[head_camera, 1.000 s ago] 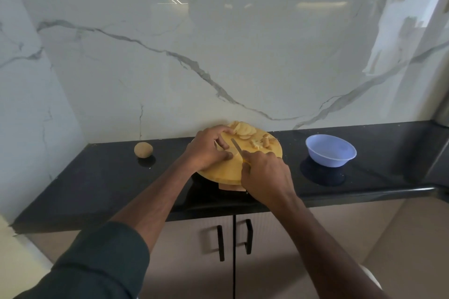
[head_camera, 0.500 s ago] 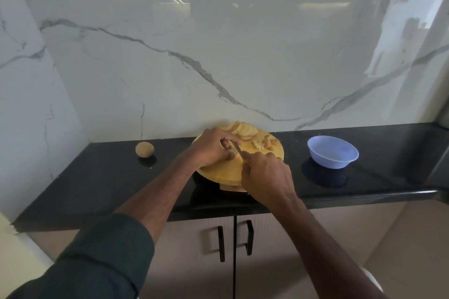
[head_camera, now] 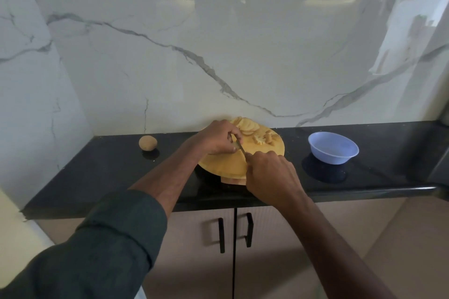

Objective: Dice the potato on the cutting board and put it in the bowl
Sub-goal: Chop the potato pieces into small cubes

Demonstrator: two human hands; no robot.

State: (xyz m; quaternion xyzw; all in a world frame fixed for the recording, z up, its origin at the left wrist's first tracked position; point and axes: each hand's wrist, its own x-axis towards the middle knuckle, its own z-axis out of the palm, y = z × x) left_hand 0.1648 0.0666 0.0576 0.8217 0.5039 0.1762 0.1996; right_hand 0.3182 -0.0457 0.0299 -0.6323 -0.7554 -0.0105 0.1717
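Right hand point(head_camera: 269, 175) grips knife point(head_camera: 240, 147); left hand point(head_camera: 220, 137) pinches a potato piece on the cutting board point(head_camera: 226, 165). Slices point(head_camera: 246, 126) and dice point(head_camera: 263, 139) wait — bowl point(head_camera: 332, 150) unfilled.

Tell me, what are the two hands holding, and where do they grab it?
The right hand grips a knife by its handle, hidden inside the fist. The left hand pinches a potato piece against the cutting board; the piece itself is mostly hidden.

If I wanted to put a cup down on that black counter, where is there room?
Bare counter lies between the whole potato and the cutting board, between board and blue bowl, and right of the bowl. The board is crowded: potato slices, diced bits, both hands and the knife.
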